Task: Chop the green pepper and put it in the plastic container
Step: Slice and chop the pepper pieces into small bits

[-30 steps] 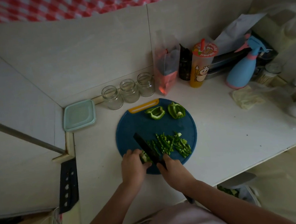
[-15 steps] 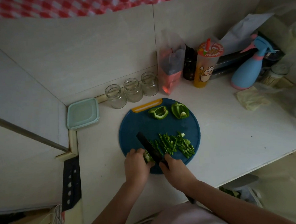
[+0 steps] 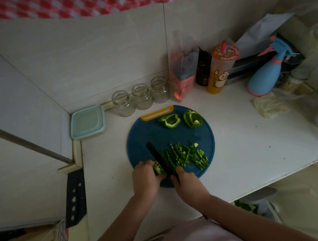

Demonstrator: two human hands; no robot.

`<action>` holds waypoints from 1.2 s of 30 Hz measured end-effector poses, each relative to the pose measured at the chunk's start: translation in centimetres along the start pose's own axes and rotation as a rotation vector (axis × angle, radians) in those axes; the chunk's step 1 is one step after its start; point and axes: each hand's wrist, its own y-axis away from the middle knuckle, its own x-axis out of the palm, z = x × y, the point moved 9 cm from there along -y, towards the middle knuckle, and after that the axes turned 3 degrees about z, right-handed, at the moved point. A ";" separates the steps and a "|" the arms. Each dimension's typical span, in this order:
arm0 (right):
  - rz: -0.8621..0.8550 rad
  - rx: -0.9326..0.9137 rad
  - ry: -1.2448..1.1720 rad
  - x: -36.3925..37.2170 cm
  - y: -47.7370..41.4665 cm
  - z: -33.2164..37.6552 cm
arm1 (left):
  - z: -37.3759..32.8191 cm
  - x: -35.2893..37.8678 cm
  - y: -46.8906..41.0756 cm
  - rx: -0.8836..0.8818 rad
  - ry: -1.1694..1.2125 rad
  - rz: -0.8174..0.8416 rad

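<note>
Left hand (image 3: 145,179) pins a pale-cored green pepper piece (image 3: 159,169) while right hand (image 3: 188,185) grips the black knife (image 3: 159,157), thin glossy strips (image 3: 186,155) just beyond.

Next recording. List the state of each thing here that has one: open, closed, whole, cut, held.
Plastic container: lid on.
Jars: three, upright, no lids.
Big pepper pieces: two, uncut, on the cutting board.
Pepper strips: cut, piled on the cutting board.
Pepper end: held by the left hand, beside the blade.
Knife: gripped by the right hand.
Cup: sealed, straw in.
Spray bottle: upright.
</note>
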 end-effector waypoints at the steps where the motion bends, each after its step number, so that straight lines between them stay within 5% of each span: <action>1: 0.002 0.001 0.010 0.1 0.0 0.0 | 0.0 0.0 -0.1 -0.002 0.004 0.003; 17: 0.124 0.039 0.278 1.7 -0.7 1.2 | 1.1 0.8 -1.2 -0.091 0.144 0.073; 36: 0.059 0.124 0.053 0.9 -2.1 0.3 | 1.5 0.9 -0.7 -0.008 0.275 0.052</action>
